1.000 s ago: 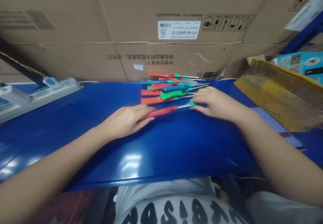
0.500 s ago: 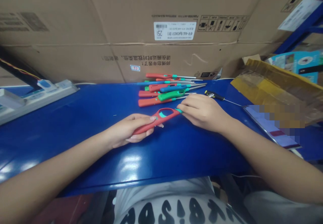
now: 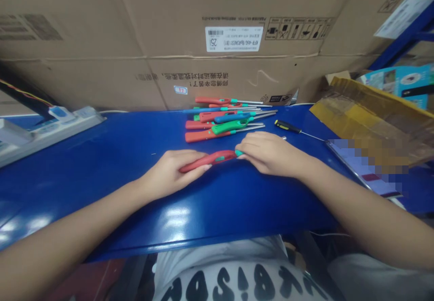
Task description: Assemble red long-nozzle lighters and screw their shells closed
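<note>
A red lighter (image 3: 214, 158) with a green trigger is held between my two hands above the blue table (image 3: 217, 210). My left hand (image 3: 176, 170) grips the rear of its red handle, thumb below and fingers above. My right hand (image 3: 267, 152) is closed round the green collar at the front; most of the metal tube is hidden in the palm, and its tip shows past the hand. Just behind lies a pile of several lighters, among them a red one (image 3: 198, 136), a green one (image 3: 230, 126) and a blue one (image 3: 230, 118), tubes towards the right.
A black and yellow screwdriver (image 3: 287, 126) lies right of the pile, near a partly pixelated phone-like device (image 3: 359, 167). A taped package (image 3: 376, 120) sits at the right. At the left is a white power strip (image 3: 84, 119). A large cardboard box (image 3: 169, 16) stands behind.
The red lighter has rolled, so its trigger opening looks narrower. My left hand has turned over, its back now upward. My right hand has shifted slightly and still holds the front.
</note>
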`<state>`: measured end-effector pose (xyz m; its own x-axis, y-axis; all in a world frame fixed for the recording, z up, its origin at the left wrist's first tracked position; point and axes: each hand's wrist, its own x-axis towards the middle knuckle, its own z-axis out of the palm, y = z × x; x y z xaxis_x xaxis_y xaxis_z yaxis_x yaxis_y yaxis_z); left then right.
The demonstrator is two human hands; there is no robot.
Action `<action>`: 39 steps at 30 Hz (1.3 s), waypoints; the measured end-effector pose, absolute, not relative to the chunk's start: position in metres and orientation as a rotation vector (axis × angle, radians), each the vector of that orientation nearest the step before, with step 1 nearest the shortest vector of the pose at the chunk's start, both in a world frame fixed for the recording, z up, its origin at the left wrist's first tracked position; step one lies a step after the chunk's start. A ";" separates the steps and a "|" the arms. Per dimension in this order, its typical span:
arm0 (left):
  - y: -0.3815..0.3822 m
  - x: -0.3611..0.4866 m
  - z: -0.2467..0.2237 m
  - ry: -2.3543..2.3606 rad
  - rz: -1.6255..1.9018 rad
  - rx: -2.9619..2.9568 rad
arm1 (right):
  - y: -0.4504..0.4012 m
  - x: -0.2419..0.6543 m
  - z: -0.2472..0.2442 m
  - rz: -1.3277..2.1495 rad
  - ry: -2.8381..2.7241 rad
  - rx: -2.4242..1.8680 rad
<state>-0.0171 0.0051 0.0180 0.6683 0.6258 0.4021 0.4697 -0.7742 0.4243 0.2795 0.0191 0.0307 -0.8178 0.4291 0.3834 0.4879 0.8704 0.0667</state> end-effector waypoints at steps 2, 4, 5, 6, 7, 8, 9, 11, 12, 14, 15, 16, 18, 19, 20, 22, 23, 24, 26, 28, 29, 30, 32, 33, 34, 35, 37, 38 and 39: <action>0.004 -0.020 0.016 0.823 0.781 2.761 | 0.017 0.277 0.026 -0.166 -2.679 -0.666; 0.003 -0.022 0.016 0.792 0.777 2.872 | 0.016 0.275 0.022 -0.078 -2.653 -0.666; 0.002 -0.022 0.017 0.782 0.779 2.898 | 0.015 0.274 0.021 -0.046 -2.631 -0.663; 0.001 -0.022 0.017 0.779 0.788 2.899 | 0.015 0.273 0.021 -0.030 -2.607 -0.657; 0.000 -0.021 0.019 0.788 0.800 2.873 | 0.014 0.272 0.021 -0.037 -2.583 -0.644; -0.002 -0.019 0.020 0.809 0.815 2.823 | 0.014 0.272 0.021 -0.061 -2.560 -0.623; -0.004 -0.017 0.022 0.838 0.831 2.756 | 0.014 0.271 0.022 -0.093 -2.541 -0.597; -0.007 -0.014 0.025 0.895 0.850 2.631 | 0.014 0.271 0.024 -0.147 -2.520 -0.553; -0.009 -0.013 0.026 0.909 0.852 2.600 | 0.014 0.271 0.025 -0.161 -2.518 -0.546; -0.011 -0.013 0.025 0.897 0.847 2.638 | 0.013 0.272 0.026 -0.146 -2.531 -0.561; -0.010 -0.014 0.024 0.881 0.839 2.693 | 0.013 0.272 0.025 -0.122 -2.549 -0.579; -0.010 -0.015 0.023 0.866 0.826 2.759 | 0.013 0.272 0.025 -0.090 -2.571 -0.602; -0.007 -0.017 0.020 0.847 0.758 2.891 | 0.013 0.272 0.024 -0.004 -2.646 -0.661; -0.005 -0.017 0.019 0.849 0.694 2.949 | 0.013 0.272 0.023 0.048 -2.695 -0.701; -0.004 -0.017 0.018 0.858 0.615 2.997 | 0.013 0.271 0.024 0.097 -2.745 -0.751; -0.001 -0.015 0.019 0.895 0.457 3.053 | 0.013 0.271 0.026 0.176 -2.815 -0.870; 0.000 -0.014 0.019 0.917 0.389 3.063 | 0.014 0.271 0.028 0.196 -2.829 -0.926; 0.001 -0.013 0.019 0.936 0.338 3.065 | 0.015 0.272 0.030 0.199 -2.828 -0.974; 0.002 -0.010 0.019 0.962 0.275 3.056 | 0.016 0.274 0.035 0.185 -2.810 -1.044; 0.003 -0.009 0.016 0.994 0.251 3.026 | 0.018 0.276 0.038 0.180 -2.793 -1.082; 0.004 -0.009 0.015 1.011 0.255 2.998 | 0.019 0.277 0.038 0.187 -2.788 -1.090; 0.004 -0.010 0.014 1.021 0.267 2.961 | 0.020 0.278 0.038 0.198 -2.786 -1.087; 0.005 -0.011 0.013 1.017 0.307 2.873 | 0.021 0.279 0.038 0.224 -2.796 -1.056; 0.005 -0.012 0.013 1.011 0.329 2.829 | 0.021 0.279 0.037 0.244 -2.799 -1.042; 0.005 -0.013 0.013 1.012 0.349 2.786 | 0.020 0.279 0.037 0.275 -2.796 -1.033; 0.005 -0.014 0.014 1.021 0.370 2.740 | 0.020 0.279 0.037 0.322 -2.786 -1.025; 0.004 -0.015 0.014 1.051 0.406 2.646 | 0.017 0.278 0.038 0.452 -2.756 -1.005; 0.004 -0.015 0.014 1.058 0.421 2.604 | 0.016 0.277 0.039 0.520 -2.741 -0.995; 0.004 -0.014 0.014 1.056 0.434 2.574 | 0.015 0.276 0.039 0.576 -2.731 -0.988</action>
